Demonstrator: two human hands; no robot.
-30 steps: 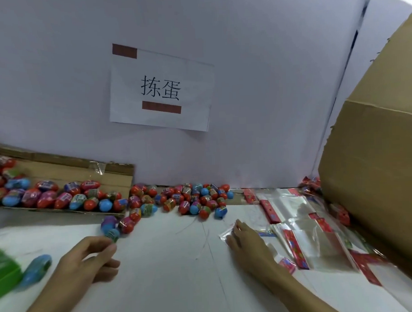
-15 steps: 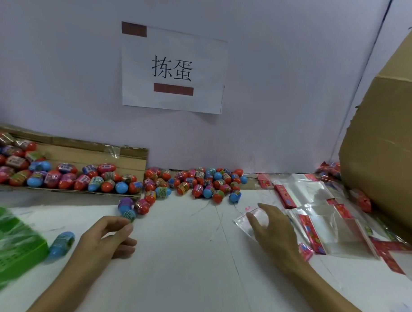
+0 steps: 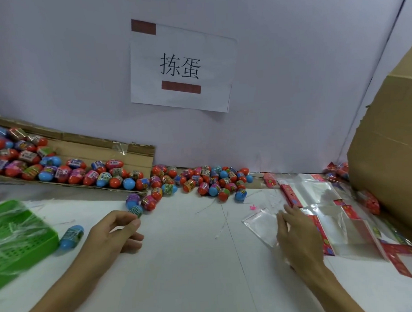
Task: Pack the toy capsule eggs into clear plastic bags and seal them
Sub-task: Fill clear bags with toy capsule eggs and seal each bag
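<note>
Green basket [image 3: 23, 241], blue egg [image 3: 72, 236] beside left hand [image 3: 109, 236].

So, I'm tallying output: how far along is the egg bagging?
Nothing visibly finished: no filled, sealed bag shows. In hand: the right hand rests on one clear bag, while the left hand reaches toward a loose egg. Left: the eggs along the wall, those in the cardboard tray, and the bag pile.

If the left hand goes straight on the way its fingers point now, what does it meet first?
Probably the teal capsule egg just beyond the left hand; the purple egg lies right behind. Depth is uncertain.
</note>
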